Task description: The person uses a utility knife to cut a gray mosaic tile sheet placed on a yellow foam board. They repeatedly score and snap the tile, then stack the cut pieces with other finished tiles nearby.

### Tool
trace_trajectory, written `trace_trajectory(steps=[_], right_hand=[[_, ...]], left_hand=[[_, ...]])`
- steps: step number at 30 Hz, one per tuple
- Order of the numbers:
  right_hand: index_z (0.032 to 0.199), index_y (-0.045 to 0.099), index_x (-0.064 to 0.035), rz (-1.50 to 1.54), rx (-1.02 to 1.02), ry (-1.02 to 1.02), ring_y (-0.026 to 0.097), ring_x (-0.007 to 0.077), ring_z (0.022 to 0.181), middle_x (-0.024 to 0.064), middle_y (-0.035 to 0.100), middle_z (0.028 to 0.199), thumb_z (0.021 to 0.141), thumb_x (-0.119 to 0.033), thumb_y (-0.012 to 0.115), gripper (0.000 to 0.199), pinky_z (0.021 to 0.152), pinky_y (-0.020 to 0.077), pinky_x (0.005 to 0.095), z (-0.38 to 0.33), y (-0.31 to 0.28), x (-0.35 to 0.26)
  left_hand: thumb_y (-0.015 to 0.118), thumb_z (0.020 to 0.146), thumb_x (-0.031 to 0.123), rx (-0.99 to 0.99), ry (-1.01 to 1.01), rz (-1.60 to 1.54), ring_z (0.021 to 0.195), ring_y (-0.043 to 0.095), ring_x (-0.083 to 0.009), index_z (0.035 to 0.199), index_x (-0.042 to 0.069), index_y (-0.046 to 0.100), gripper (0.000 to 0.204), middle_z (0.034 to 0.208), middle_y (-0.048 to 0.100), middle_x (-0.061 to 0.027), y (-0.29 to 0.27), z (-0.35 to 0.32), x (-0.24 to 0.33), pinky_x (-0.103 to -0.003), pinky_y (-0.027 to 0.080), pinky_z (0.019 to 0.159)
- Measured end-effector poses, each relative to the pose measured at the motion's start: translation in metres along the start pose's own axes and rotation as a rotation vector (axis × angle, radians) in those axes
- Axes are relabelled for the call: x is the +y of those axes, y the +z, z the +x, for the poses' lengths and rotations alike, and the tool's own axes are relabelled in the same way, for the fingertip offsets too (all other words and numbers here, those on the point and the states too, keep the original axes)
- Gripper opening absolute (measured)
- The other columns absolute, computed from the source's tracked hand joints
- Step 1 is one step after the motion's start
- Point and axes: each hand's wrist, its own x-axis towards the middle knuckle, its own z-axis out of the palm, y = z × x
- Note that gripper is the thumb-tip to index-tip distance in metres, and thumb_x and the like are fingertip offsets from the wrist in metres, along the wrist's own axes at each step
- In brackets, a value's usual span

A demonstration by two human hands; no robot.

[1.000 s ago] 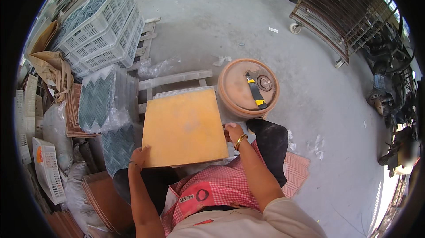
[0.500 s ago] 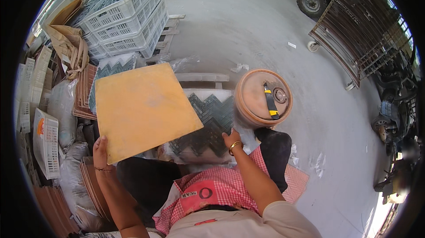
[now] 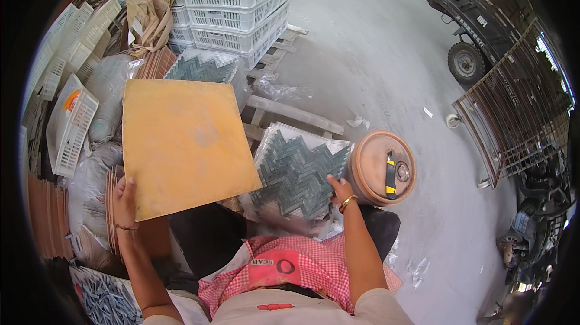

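My left hand is closed on the lower left corner of a flat, square yellow-tan board, holding it tilted up over my left knee. Beside the board lies a stack of mosaic tile sheets, dark green pieces in a herringbone pattern with a whitish border. My right hand, with a gold bangle at the wrist, is curled at the right edge of the top sheet, its fingers gripping there. The board hides part of the stack's left side. Something blurred shows at the stack's near edge.
An orange-brown lidded bucket stands right of the stack, a black-and-yellow utility knife on its lid. White crates of tile strips sit on a wooden pallet. A wheeled metal rack and a vehicle stand at right.
My view has turned, so the stack, bucket and crates appear farther right. The board is still in my left hand, slightly straighter; my right hand stays at the sheet's edge.
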Motion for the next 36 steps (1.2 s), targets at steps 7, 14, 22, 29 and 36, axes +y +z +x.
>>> trace_trajectory(steps=[7,14,22,29,36], right_hand=[[0.082,0.054,0.0031,-0.247,-0.163,-0.131,0.048,0.0136,0.053,0.0055,0.052,0.067,0.066,-0.021,0.064,0.03,0.045,0.0426,0.0254,-0.001,0.004,-0.056],[0.088,0.056,0.0055,-0.183,-0.339,-0.407,0.055,0.0137,0.064,0.0069,0.059,0.076,0.069,-0.005,0.056,0.022,0.061,0.0432,0.026,-0.066,-0.026,-0.203],[0.088,0.055,0.0066,-0.349,-0.146,-0.482,0.056,0.0158,0.065,0.0081,0.059,0.078,0.067,-0.002,0.055,0.023,0.063,0.045,0.0268,-0.105,-0.107,-0.269],[0.089,0.054,0.0074,-0.307,-0.054,-0.419,0.056,0.0166,0.066,0.0089,0.059,0.079,0.066,-0.002,0.056,0.025,0.062,0.0446,0.0273,-0.116,-0.109,-0.246],[0.08,0.057,0.0054,-0.755,0.023,-0.382,0.051,0.0148,0.056,0.0064,0.056,0.068,0.063,-0.009,0.059,0.022,0.05,0.0395,0.0273,-0.08,-0.06,-0.204]], left_hand=[[0.049,0.084,0.021,0.008,0.005,-0.027,0.065,0.053,-0.0059,0.091,-0.002,0.057,0.025,0.077,0.059,-0.0023,0.003,-0.01,-0.014,-0.02,0.042,0.057],[0.048,0.084,0.018,-0.104,-0.021,-0.049,0.062,0.052,-0.0055,0.087,-0.003,0.057,0.023,0.075,0.059,-0.002,0.025,-0.002,-0.039,-0.019,0.041,0.055],[0.048,0.083,0.021,-0.313,-0.07,-0.23,0.064,0.051,-0.0055,0.087,-0.001,0.057,0.024,0.075,0.058,-0.0004,0.145,0.02,-0.131,-0.02,0.041,0.058],[0.052,0.08,0.026,-0.423,-0.188,0.007,0.063,0.053,-0.0104,0.084,-0.002,0.057,0.029,0.067,0.057,-0.0037,0.199,0.032,-0.245,-0.026,0.041,0.059],[0.053,0.075,0.032,-0.192,-0.133,1.008,0.079,0.055,-0.0343,0.081,0.002,0.053,0.03,0.087,0.058,-0.0172,0.197,0.034,-0.243,-0.042,0.044,0.07]])
